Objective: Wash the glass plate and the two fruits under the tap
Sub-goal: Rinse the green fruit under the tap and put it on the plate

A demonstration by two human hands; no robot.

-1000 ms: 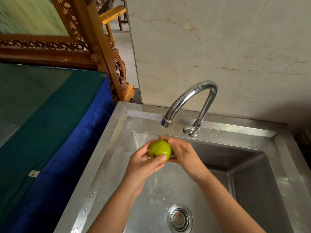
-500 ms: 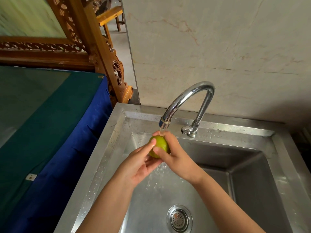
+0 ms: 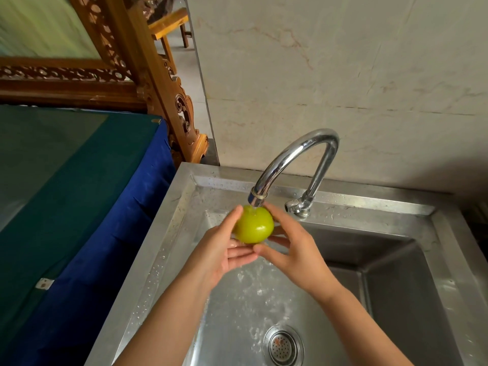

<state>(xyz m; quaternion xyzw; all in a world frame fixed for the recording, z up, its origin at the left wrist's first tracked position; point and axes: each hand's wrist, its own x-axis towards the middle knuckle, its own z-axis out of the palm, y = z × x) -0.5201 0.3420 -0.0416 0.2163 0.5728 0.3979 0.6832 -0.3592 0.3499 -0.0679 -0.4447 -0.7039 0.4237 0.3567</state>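
Note:
A round green fruit point(image 3: 254, 224) is held right under the spout of the chrome tap point(image 3: 295, 157), and water runs onto its top. My left hand point(image 3: 224, 249) cups it from the left and below, fingers up along its side. From the right, my right hand point(image 3: 293, 249) holds it with thumb and fingers around its lower edge. Both hands are over the steel sink point(image 3: 169, 233). Neither the glass plate nor a second fruit is in view.
Water splashes down the basin toward the drain strainer point(image 3: 283, 346). A deeper basin part point(image 3: 401, 299) lies to the right. A table with green and blue cloth point(image 3: 66, 194) stands left of the sink, a carved wooden frame point(image 3: 148, 83) behind it. A marble wall point(image 3: 343, 75) backs the tap.
The fruit has been raised close to the spout and turned between my hands. My left fingers now lie along its left side, and more of the fruit shows than half a second ago.

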